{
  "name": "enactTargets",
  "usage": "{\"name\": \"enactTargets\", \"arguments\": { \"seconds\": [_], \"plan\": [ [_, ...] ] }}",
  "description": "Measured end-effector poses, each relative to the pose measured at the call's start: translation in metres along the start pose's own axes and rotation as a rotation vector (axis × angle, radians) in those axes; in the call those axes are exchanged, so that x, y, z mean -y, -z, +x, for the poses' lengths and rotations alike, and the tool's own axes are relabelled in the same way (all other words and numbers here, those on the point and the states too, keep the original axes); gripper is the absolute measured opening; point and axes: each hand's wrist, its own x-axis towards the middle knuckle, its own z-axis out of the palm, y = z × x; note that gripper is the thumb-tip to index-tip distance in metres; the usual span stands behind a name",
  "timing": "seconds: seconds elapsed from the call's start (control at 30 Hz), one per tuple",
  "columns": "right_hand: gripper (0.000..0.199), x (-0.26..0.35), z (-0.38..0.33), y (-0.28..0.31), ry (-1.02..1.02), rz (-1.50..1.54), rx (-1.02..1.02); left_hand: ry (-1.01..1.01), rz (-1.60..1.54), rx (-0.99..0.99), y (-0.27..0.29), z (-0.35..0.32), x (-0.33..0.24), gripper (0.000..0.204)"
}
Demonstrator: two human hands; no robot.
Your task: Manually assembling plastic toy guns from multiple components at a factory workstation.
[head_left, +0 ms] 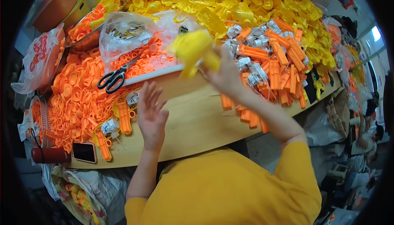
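My right hand (pixel 225 74) grips a yellow plastic part (pixel 193 50), raised over the far side of the table and smeared by motion. Its exact kind does not show. Empty, with fingers apart, my left hand (pixel 151 116) hovers above the near left part of the table. Beside that hand lie two yellow-and-orange assembled pieces (pixel 123 116) with white-wrapped bits on them. Black-handled scissors (pixel 111 81) rest on the orange parts, just beyond my left hand. To the right of my right forearm is a pile of orange bar-shaped parts (pixel 279 67) mixed with silvery units.
A large heap of yellow plastic parts (pixel 246 3) fills the back. Small orange parts (pixel 74 87) cover the left side, near a clear bag (pixel 125 32) of metal pieces. A phone (pixel 85 153) and a dark red flask (pixel 51 155) lie at the near left edge.
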Motion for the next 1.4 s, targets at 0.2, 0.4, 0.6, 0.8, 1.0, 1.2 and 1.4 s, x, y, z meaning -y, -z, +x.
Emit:
{"name": "enactTargets", "arguments": {
  "seconds": [0.2, 0.4, 0.6, 0.8, 1.0, 1.2, 1.4],
  "plan": [
    [0.053, 0.017, -0.078, -0.026, 0.011, 0.094, 0.102, 0.307, -0.319, 0.169, -0.028, 0.015, -0.015, 0.068],
    [0.057, 0.013, -0.079, -0.025, 0.164, 0.050, 0.071, 0.351, -0.515, 0.246, -0.020, -0.001, -0.006, 0.063],
    [0.072, 0.016, -0.079, -0.017, 0.149, 0.098, 0.274, 0.223, -0.167, 0.229, -0.012, -0.008, -0.002, 0.066],
    [0.052, -0.033, -0.007, 0.040, 0.406, -0.011, 0.247, -0.318, 0.784, 0.327, -0.011, -0.011, -0.008, 0.076],
    [0.039, -0.138, 0.086, 0.084, 0.482, -0.658, 0.067, -0.272, 1.294, 0.547, -0.013, -0.031, 0.035, 0.075],
    [0.023, -0.174, 0.107, 0.103, 0.373, -0.727, 0.424, -0.294, 1.253, 0.497, -0.008, -0.022, 0.033, 0.070],
    [0.029, -0.148, 0.130, 0.144, -0.032, -0.208, 0.274, -0.383, 1.036, 0.399, -0.013, 0.012, 0.019, 0.051]
  ]
}}
